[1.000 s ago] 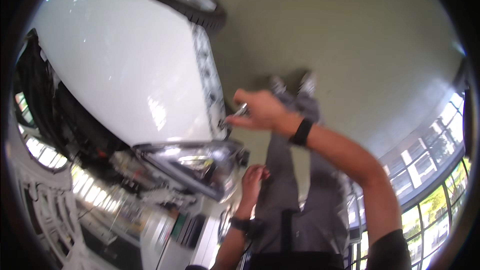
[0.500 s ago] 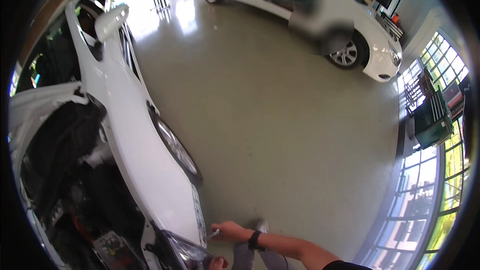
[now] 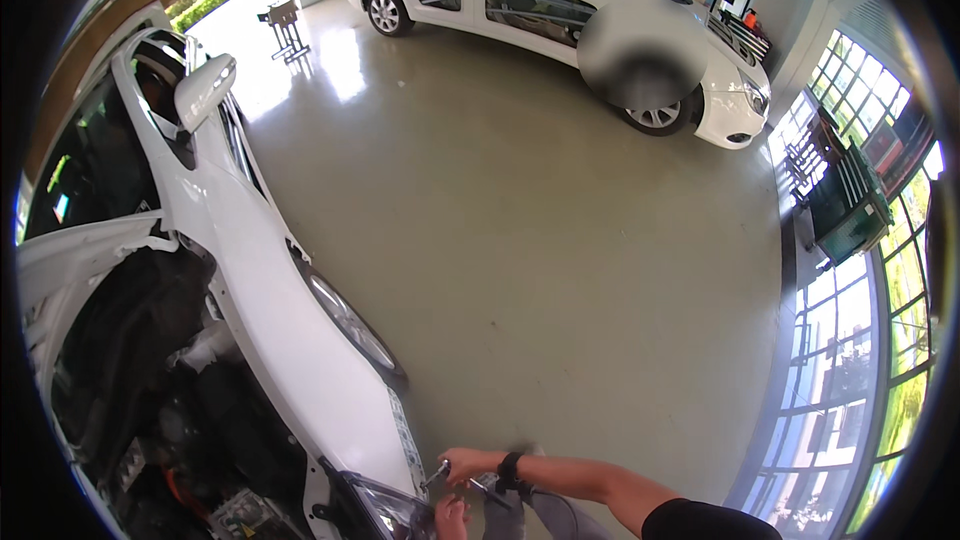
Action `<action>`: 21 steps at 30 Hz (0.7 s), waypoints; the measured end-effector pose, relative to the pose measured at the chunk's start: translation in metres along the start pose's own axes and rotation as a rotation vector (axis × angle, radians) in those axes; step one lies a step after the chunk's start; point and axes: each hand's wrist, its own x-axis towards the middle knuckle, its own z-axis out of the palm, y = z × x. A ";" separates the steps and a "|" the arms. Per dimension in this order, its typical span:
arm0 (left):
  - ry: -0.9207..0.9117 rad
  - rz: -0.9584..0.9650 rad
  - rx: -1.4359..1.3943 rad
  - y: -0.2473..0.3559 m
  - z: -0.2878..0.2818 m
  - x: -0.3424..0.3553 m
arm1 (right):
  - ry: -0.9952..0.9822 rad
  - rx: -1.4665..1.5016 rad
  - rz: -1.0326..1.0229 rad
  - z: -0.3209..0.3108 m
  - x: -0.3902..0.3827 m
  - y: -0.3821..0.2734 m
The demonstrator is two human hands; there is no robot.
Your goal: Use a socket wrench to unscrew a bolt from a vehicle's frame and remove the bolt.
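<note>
At the front corner of a white car (image 3: 345, 405), my right hand (image 3: 470, 464) is closed round a shiny metal wrench (image 3: 437, 476). One end of it reaches toward the edge of the bumper-side strip (image 3: 406, 440); a bar also shows on the other side of the hand. Just below, my left hand (image 3: 451, 518) has its fingers curled beside the headlight (image 3: 388, 506). What those fingers hold, if anything, is too small to make out. The hood stands raised over the engine bay (image 3: 190, 420).
A second white car (image 3: 540, 15) is parked across the grey floor (image 3: 560, 270). A dark green tool cabinet (image 3: 850, 202) stands by the windows at right. A small stand (image 3: 284, 28) is near the far doorway. My legs (image 3: 530, 515) are just behind the hands.
My view has shifted a little. The left hand has come up closer to the right hand. The right hand has turned with the wrench, and more of its length shows.
</note>
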 end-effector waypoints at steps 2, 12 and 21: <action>-0.001 0.046 -0.001 -0.008 0.003 0.003 | 0.176 -0.225 -0.254 0.001 -0.001 0.011; -0.082 -0.122 -0.144 0.012 0.016 0.005 | -0.182 0.263 0.310 -0.008 -0.005 -0.008; -0.018 -0.094 -0.293 0.028 0.024 0.008 | 0.168 -0.400 -0.278 -0.009 -0.011 -0.025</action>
